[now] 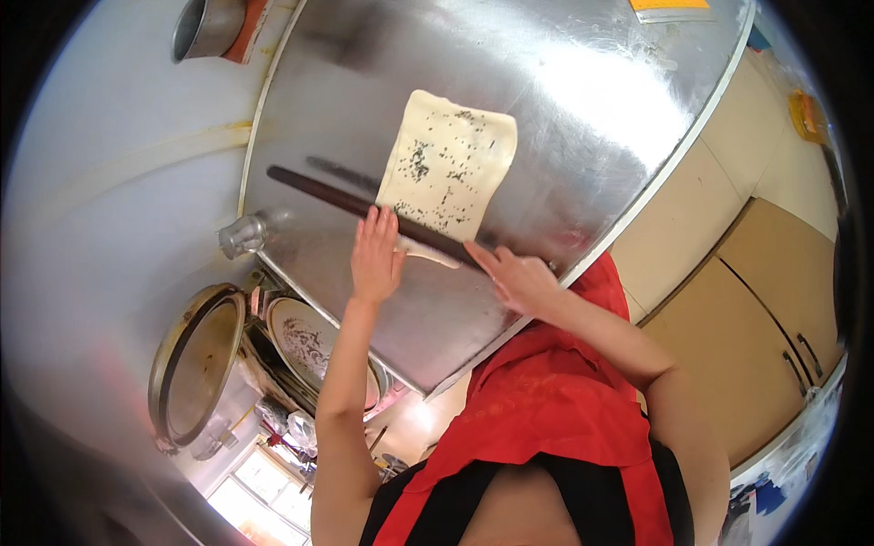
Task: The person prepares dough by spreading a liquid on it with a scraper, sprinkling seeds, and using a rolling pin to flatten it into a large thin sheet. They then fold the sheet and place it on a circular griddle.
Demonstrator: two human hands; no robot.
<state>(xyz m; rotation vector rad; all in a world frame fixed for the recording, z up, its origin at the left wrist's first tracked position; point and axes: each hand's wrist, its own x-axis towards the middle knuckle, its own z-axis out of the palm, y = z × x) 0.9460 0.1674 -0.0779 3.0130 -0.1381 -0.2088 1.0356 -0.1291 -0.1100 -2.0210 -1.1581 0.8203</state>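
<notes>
A flat, roughly rectangular sheet of dough (454,164) with dark seeds scattered over it lies on the metal worktop (580,177). Across its near end rests a long dark wooden rolling pin (321,190), slanting from upper left to lower right, with a little dough showing on my side of it. My left hand (377,256) lies on the pin near the dough's left edge, fingers extended. On the pin's right part is my right hand (515,273), index finger stretched along it. Neither hand is wrapped round the pin.
Beyond the worktop's left edge are a glass container (243,236), a metal container (208,31) and a large round pan (198,365). Another round metal pan (300,334) sits below that edge. Cabinet doors (724,355) stand to the right. A yellow-orange object (669,5) lies at the far edge.
</notes>
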